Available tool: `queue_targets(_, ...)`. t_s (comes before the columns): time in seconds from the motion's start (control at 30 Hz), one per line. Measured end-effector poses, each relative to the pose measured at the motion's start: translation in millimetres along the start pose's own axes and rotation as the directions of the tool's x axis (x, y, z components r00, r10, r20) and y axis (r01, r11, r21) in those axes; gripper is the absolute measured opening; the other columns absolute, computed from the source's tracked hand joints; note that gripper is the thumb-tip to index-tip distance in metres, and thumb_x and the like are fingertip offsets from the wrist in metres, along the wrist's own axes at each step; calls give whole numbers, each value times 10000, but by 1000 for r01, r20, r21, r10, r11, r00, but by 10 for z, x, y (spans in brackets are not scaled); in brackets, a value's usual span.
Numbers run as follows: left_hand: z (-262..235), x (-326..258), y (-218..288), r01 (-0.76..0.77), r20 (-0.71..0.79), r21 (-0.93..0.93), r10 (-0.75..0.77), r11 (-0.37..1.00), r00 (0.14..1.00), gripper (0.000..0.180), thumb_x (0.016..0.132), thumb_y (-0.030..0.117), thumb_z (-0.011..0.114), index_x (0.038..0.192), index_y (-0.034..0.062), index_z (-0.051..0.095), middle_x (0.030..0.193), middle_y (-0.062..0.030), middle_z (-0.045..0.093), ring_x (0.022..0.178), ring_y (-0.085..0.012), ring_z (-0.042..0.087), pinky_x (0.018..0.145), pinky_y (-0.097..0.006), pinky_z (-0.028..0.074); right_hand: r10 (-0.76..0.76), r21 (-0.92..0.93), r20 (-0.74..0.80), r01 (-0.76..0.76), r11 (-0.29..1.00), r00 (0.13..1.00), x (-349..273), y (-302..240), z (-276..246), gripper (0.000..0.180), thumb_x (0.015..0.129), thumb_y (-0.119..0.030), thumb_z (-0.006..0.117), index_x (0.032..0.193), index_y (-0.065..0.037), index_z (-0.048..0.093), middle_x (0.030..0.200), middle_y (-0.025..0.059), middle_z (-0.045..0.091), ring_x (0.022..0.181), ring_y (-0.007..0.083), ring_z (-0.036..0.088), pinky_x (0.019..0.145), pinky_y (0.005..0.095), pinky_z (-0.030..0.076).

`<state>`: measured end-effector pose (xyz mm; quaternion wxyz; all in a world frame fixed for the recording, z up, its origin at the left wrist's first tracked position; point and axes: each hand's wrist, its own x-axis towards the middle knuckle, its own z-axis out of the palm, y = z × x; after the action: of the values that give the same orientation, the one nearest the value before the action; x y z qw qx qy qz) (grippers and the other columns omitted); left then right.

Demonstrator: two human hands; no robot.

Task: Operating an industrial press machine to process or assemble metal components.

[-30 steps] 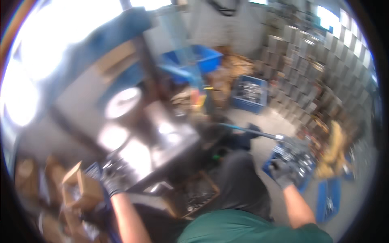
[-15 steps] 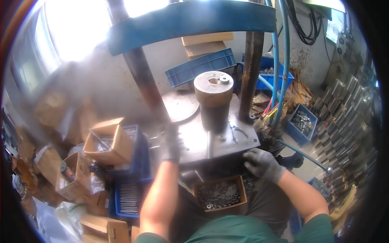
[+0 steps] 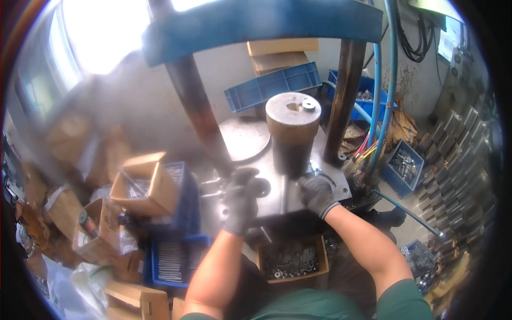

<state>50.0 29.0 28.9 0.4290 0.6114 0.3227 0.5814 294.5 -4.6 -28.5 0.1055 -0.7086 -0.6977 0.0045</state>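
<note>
My left hand (image 3: pixel 241 201), in a dark grey glove, is over the left front of the metal press plate (image 3: pixel 250 170). Its fingers look curled, with a dark round part (image 3: pixel 262 187) at their right side; blur hides the detail. My right hand (image 3: pixel 317 195), gloved too, is closed at the plate's front right, on the pliers (image 3: pixel 326 177), whose curved handle shows beyond the fingers. Behind the hands a thick metal cylinder (image 3: pixel 292 130) stands upright on the plate. A small metal ring (image 3: pixel 308 105) lies on its top, beside the central hole.
A cardboard box (image 3: pixel 324 250) of small metal rings sits below the plate's front edge. Blue bins (image 3: pixel 154 266) and open cartons (image 3: pixel 144 194) stand at left. Two steel posts (image 3: pixel 344 101) carry a blue crossbeam (image 3: pixel 266 26). Stacked metal bars (image 3: pixel 453 165) and a blue parts bin (image 3: pixel 404 166) lie right.
My right hand has moved forward and left from the plate's front edge to the pliers. My left hand has shifted slightly right, and the dark round part now shows at its fingers.
</note>
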Motion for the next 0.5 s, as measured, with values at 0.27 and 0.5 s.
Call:
queue_targets(0.27,-140,83,-409,440,168,51,-442,897,881,188,1012,166,660,1107,4,668,768,-42,618,615,-124,575,550,-291,450,34,421,-535,232,877,844,-90,74,-363,150,851,-89,804,990,-73,750,1028,140,703,901,322,713,800,421,584)
queue_targets(0.5,-166,30,-768,-172,357,418,12,892,934,326,900,169,690,1187,14,693,789,-76,680,631,-171,642,627,-322,540,46,341,-798,387,857,600,292,67,-1455,162,857,-13,796,1010,-45,753,1053,110,697,962,264,714,850,382,592)
